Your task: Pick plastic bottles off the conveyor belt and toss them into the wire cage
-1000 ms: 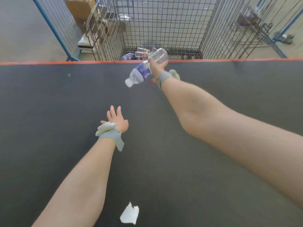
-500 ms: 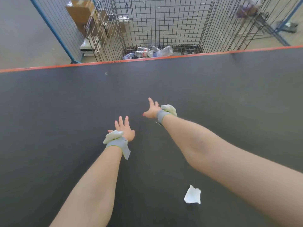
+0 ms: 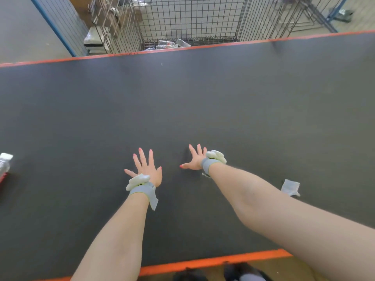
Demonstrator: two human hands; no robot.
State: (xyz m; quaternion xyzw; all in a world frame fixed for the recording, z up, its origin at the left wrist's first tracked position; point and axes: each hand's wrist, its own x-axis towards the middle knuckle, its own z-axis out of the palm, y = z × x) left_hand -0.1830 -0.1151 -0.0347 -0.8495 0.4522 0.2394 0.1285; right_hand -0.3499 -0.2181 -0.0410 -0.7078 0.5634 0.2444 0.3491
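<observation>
My left hand and my right hand hover side by side over the middle of the dark conveyor belt, fingers spread, holding nothing. Both wrists carry grey bands with pale sensors. A clear plastic bottle with a white cap and red label enters at the belt's far left edge, well left of my left hand. The wire cage stands beyond the belt's far orange edge, with several clear bottles lying on its floor.
A crumpled white scrap of paper lies on the belt right of my right forearm. Orange strips border the belt near and far. Blue-framed mesh panels flank the cage. My dark shoes show below the near edge.
My right hand let go of the bottle, which landed in the cage, then drew back beside the left hand. The paper scrap drifted right. A new bottle appeared at the left edge.
</observation>
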